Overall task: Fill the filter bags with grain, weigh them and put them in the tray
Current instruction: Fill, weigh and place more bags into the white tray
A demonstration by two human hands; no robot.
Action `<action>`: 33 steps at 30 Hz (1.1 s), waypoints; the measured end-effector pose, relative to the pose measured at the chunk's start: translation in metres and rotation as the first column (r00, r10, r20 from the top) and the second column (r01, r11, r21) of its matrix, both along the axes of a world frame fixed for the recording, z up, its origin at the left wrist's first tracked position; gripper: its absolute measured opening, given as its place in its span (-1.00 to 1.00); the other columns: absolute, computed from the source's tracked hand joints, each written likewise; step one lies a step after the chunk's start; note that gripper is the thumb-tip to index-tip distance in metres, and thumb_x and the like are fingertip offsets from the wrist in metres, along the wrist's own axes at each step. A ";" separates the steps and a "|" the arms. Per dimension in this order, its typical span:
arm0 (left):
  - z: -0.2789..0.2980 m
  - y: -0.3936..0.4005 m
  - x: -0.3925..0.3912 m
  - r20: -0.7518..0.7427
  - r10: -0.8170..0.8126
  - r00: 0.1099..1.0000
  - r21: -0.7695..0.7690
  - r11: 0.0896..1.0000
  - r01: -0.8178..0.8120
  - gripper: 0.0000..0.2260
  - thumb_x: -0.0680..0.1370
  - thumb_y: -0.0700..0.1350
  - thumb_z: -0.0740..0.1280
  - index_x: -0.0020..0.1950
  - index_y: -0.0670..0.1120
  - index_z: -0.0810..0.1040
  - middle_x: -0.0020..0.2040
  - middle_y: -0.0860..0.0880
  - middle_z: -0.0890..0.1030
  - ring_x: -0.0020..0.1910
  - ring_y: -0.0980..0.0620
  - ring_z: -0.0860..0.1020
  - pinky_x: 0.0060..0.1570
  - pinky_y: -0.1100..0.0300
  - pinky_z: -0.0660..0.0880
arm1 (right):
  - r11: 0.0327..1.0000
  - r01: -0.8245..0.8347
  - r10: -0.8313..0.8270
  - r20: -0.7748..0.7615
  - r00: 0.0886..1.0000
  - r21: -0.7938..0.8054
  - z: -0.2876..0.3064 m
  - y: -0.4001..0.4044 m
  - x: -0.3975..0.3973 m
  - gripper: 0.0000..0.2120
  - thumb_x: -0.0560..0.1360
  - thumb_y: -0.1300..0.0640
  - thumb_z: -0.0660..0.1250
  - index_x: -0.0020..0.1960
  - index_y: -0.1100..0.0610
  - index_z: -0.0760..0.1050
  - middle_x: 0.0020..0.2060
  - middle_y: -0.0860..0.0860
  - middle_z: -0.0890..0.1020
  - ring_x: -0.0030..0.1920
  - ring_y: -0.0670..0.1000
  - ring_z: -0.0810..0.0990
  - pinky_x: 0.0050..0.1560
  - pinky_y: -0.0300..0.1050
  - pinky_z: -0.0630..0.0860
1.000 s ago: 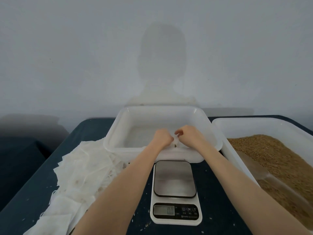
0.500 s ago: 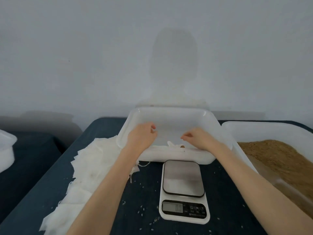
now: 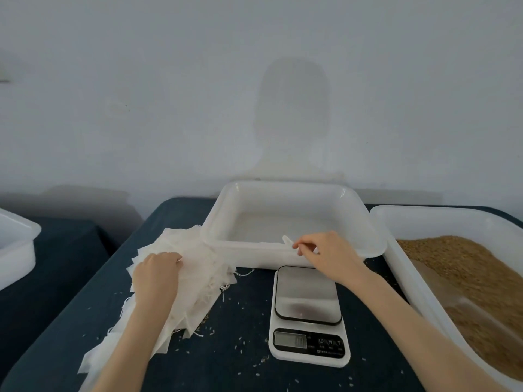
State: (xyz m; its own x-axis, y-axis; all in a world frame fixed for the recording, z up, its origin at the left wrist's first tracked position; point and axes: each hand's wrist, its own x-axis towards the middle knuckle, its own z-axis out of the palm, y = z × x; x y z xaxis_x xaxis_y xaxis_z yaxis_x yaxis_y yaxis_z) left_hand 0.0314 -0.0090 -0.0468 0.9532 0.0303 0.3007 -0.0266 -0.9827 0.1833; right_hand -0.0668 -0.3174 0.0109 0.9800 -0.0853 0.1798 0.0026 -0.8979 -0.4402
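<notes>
A heap of empty white filter bags [image 3: 198, 267] lies on the dark cloth left of the white tray [image 3: 365, 219]. My left hand [image 3: 157, 278] rests on the heap with its fingers curled into the top sheets; whether it grips one is hidden. My right hand [image 3: 325, 253] hovers over the tray's near rim, fingers loosely bent and holding nothing. Beside its fingertips the white tip of a filled bag [image 3: 285, 239] pokes above the rim; the rest of that bag is hidden. The scale [image 3: 307, 295] in front of the tray has a bare platform.
A large white bin of brown grain [image 3: 452, 273] fills the right side, with a clear scoop [image 3: 478, 315] lying in it. Another white tray [image 3: 14, 244] stands at the far left on a separate surface. Loose grains dot the dark cloth [image 3: 240, 349].
My hands have parted from the middle of the tray. The left one has swung left and down onto the bag heap; the right one has drawn back to the tray's near rim.
</notes>
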 end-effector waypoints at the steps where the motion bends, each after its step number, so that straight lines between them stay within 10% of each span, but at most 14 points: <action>1: 0.002 0.000 -0.002 0.015 0.003 1.000 0.003 1.000 -0.003 -0.73 0.64 -0.11 0.17 0.21 0.12 0.60 0.02 0.04 0.63 -0.04 0.00 0.54 -0.19 0.19 0.39 | 1.000 -0.009 0.009 0.012 1.000 0.012 -0.002 0.004 -0.002 -0.78 0.60 0.06 0.20 0.02 -0.09 0.62 -0.15 -0.20 0.66 -0.22 -0.19 0.50 -0.21 -0.26 0.37; 9: 0.037 0.002 -0.028 0.262 -0.005 0.965 -0.090 0.995 0.030 -0.80 0.58 -0.23 0.29 -0.05 -0.07 0.71 -0.31 -0.08 0.54 -0.32 -0.06 0.42 -0.38 0.14 0.28 | 0.991 -0.106 0.109 -0.036 0.993 0.083 -0.024 0.029 -0.014 -0.80 0.58 0.07 0.23 -0.01 -0.08 0.63 -0.21 -0.21 0.63 -0.02 -0.23 0.45 0.00 -0.18 0.49; 14: 0.071 0.002 -0.046 0.355 -0.005 0.935 -0.139 0.989 0.058 -0.78 0.54 -0.27 0.27 -0.31 -0.17 0.52 -0.47 -0.04 0.40 -0.45 -0.05 0.35 -0.51 0.15 0.31 | 0.987 -0.118 0.128 -0.089 0.988 0.110 -0.033 0.041 -0.019 -0.79 0.58 0.02 0.21 0.04 -0.13 0.62 -0.21 -0.26 0.64 -0.23 -0.42 0.49 -0.30 -0.47 0.30; 22: 0.100 -0.042 -0.077 0.244 -0.227 0.943 -0.502 0.802 0.323 -0.76 0.60 -0.07 0.17 -0.27 0.03 0.45 -0.48 0.09 0.45 -0.46 0.14 0.39 -0.44 0.24 0.28 | 0.905 -0.135 0.152 -0.010 0.988 0.404 -0.028 0.053 -0.028 -0.81 0.58 0.13 0.27 0.12 -0.08 0.58 -0.15 -0.19 0.64 -0.11 -0.08 0.59 -0.07 -0.28 0.54; 29: 0.078 -0.094 -0.079 0.059 -0.466 0.883 -0.698 0.613 0.370 -0.73 0.62 -0.05 0.21 -0.26 -0.06 0.51 -0.41 0.07 0.48 -0.41 0.23 0.42 -0.37 0.38 0.31 | 0.354 -0.165 0.277 0.065 0.959 0.921 -0.013 0.055 -0.041 -0.72 0.60 -0.01 0.21 0.27 0.00 0.48 0.05 0.06 0.64 0.04 0.06 0.63 -0.04 -0.12 0.59; 33: 0.062 -0.114 -0.082 -0.070 -0.499 0.864 -0.779 0.569 0.265 -0.70 0.63 -0.03 0.18 -0.25 -0.10 0.50 -0.39 0.09 0.46 -0.35 0.13 0.42 -0.29 0.25 0.32 | 0.385 -0.174 0.291 0.060 0.955 0.906 -0.015 0.045 -0.048 -0.66 0.53 -0.07 0.29 0.26 0.01 0.49 0.06 -0.05 0.67 0.06 -0.01 0.66 -0.02 -0.17 0.58</action>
